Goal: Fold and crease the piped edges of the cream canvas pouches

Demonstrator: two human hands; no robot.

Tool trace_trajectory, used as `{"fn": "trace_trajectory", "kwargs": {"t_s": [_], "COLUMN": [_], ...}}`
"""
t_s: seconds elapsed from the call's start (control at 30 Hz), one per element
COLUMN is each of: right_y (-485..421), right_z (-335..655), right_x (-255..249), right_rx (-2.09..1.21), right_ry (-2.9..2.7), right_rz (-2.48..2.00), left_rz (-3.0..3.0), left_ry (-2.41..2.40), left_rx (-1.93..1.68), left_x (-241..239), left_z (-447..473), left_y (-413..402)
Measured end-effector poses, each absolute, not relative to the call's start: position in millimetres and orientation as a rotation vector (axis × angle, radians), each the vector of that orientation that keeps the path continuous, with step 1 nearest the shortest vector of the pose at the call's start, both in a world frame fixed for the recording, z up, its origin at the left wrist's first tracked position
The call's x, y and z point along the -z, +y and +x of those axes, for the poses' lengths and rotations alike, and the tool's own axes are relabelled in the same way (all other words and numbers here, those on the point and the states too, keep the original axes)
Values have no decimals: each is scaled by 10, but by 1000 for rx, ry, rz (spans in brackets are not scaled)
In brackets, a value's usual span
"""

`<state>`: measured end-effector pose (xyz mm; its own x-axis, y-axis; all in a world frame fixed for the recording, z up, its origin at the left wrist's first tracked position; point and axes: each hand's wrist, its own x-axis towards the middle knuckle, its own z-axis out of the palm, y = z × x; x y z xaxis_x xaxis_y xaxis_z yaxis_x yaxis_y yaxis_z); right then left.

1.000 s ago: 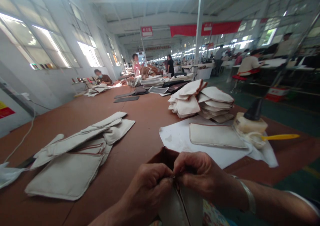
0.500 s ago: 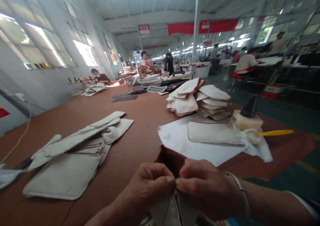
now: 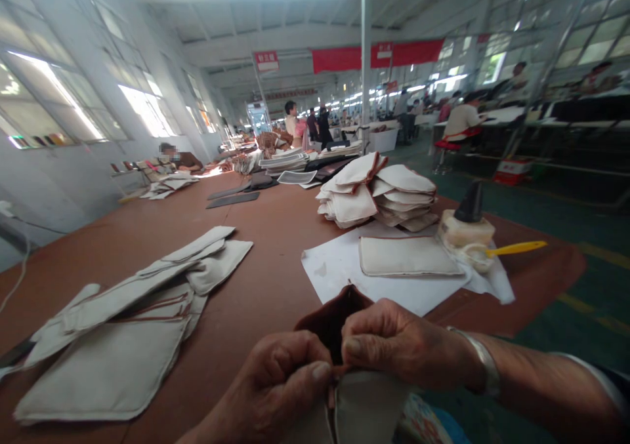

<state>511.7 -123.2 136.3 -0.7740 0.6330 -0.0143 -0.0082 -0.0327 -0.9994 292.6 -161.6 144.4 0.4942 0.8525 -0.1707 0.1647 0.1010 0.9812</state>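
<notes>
My left hand point(image 3: 278, 382) and my right hand point(image 3: 401, 345) pinch the edge of a sewn pouch point(image 3: 367, 398) at the bottom middle. Off-white panels face me, with a dark slit running down between them. Beyond my fingers the brown inner side point(image 3: 327, 316) gapes and rises to a corner. Thumbs and bent forefingers close on the edge, a short strip of brown edging showing between the two hands. The pouch's lower part runs out of view. A flat off-white sewn piece point(image 3: 408, 256) lies on a white sheet point(image 3: 327, 270) beyond my right hand.
Off-white sewn pieces point(image 3: 108, 365) lie overlapped at left on the brown table point(image 3: 266, 267). Taller stacks point(image 3: 352, 198) stand beyond the sheet. At right are a tub with a black cone point(image 3: 469, 202) and a yellow-handled brush point(image 3: 516, 248). People work farther off.
My hands have drawn slightly apart along the pouch's edge, baring a bit of brown edging between them. The view has turned a little, shifting the table's contents leftward.
</notes>
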Motion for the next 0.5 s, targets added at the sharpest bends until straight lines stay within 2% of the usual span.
{"fn": "trace_trajectory", "kwargs": {"t_s": [0.07,0.2,0.27,0.4,0.5], "right_y": [-1259,-1276,-1248,-1164,-1118], "right_z": [5110,5105,5113,5140,5155], "right_x": [-1333,-1278,-1313,-1500,-1581], "right_rx": [-1783,-1287,-1151,-1320,-1472], "right_ry": [-1855,-2130,-2187,-2255,-2273], "right_rz": [-640,-552,-563,-578,-608], "left_rz": [1354,1426,1595,1906,1865], "left_ry": [962,1011,1058,1102,1096], "left_rx": [-644,-683,-717,-738,-706], "left_x": [-1440,-1454,-1482,-1554,-1587], "left_z": [2934,2966,2988,3006,2954], "left_y": [-1631,-1645,-1637,-1615,-1606]}}
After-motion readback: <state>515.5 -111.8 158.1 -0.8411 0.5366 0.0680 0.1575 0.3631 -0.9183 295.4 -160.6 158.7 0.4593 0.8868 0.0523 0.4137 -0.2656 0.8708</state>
